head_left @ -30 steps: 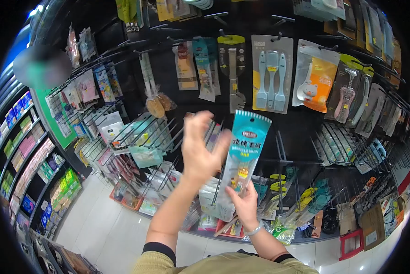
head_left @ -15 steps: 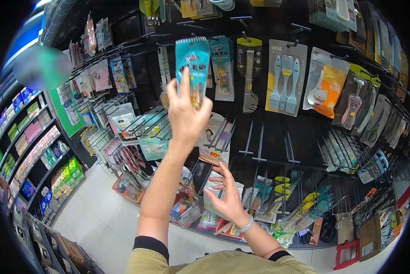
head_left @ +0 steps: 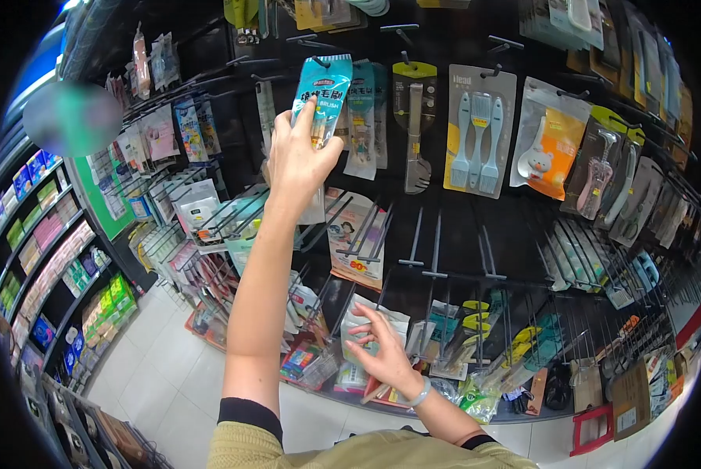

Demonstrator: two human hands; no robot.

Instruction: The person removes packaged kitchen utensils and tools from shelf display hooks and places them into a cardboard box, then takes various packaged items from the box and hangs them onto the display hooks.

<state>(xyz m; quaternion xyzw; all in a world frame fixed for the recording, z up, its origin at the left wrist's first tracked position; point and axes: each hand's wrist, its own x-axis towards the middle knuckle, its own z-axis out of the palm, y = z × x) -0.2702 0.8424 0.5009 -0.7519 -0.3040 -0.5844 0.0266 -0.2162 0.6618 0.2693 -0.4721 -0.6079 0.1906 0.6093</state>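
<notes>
My left hand (head_left: 296, 156) reaches up to the display wall, fingers closed on a teal-topped packaged brush (head_left: 321, 87). The upper part of the pack meets a hook, and its lower part is hidden behind my hand. Beside it on the right hang similar teal brush packs (head_left: 361, 109). Low in front of the lower racks is my right hand (head_left: 383, 352), fingers apart and holding nothing, with a pale bracelet (head_left: 421, 392) on the wrist. Behind its fingers is a pale package (head_left: 357, 313).
Farther right hang a fork-ended tool on a card (head_left: 414, 129), a set of light blue brushes (head_left: 479, 141) and an orange bear pack (head_left: 552, 144). Long metal hooks (head_left: 436, 242) jut out below. Stocked shelves (head_left: 50, 227) line the left; a red stool (head_left: 591, 430) stands lower right.
My left hand has moved the brush pack slightly left and up, bringing its top to the hook. My right hand has dropped a little, fingers still spread. The view has shifted slightly.
</notes>
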